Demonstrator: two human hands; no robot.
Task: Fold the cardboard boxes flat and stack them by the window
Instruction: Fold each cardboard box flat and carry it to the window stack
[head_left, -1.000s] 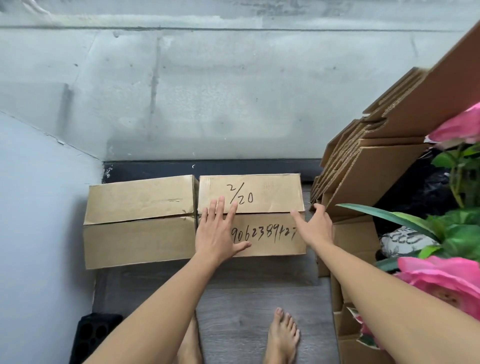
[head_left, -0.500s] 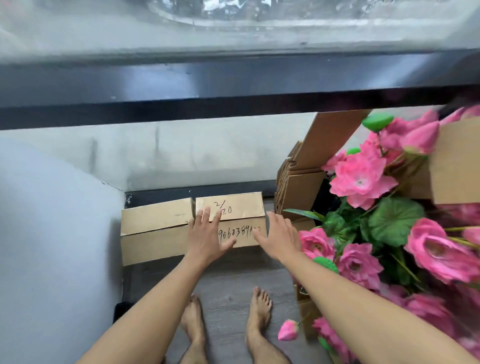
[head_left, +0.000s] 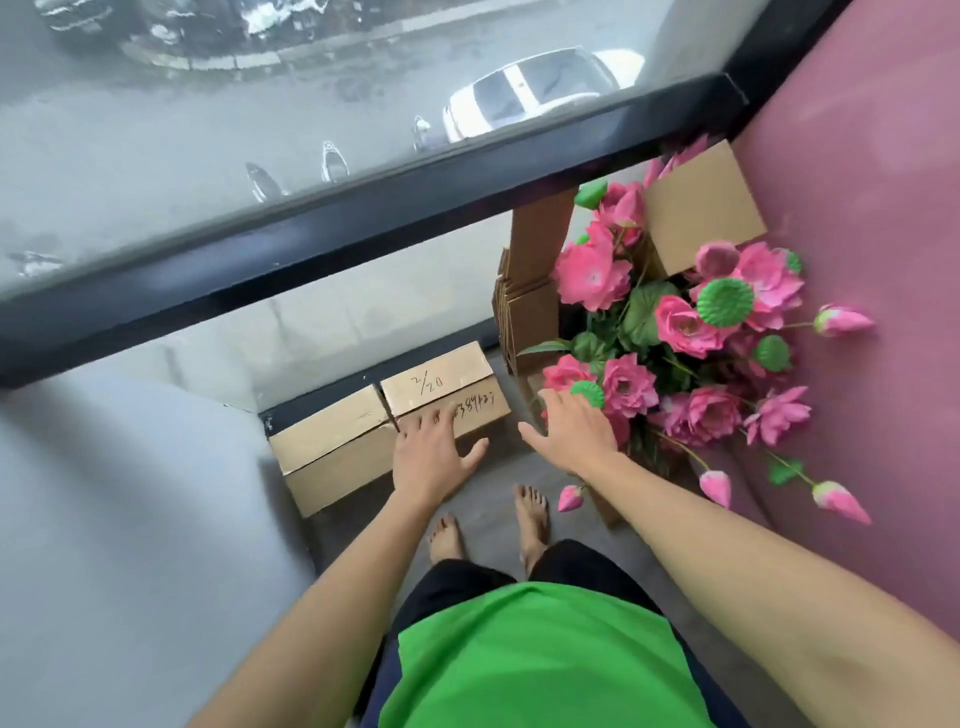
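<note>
Flattened cardboard boxes (head_left: 395, 415) lie by the window (head_left: 311, 130); left hand (head_left: 428, 457) and right hand (head_left: 569, 431) hover, fingers spread, holding nothing.

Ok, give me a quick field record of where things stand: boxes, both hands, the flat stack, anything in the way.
marked box: on the floor at the window, not flattened, handwriting on top
plain box: directly left of it, touching, also not flattened
left hand: open, fingers spread, over the marked box's near edge; contact unclear
right hand: open, holding nothing, right of the marked box
flat cardboard stack: stands on edge, right of the boxes
pink flowers: crowd the right side, against the stack
</note>
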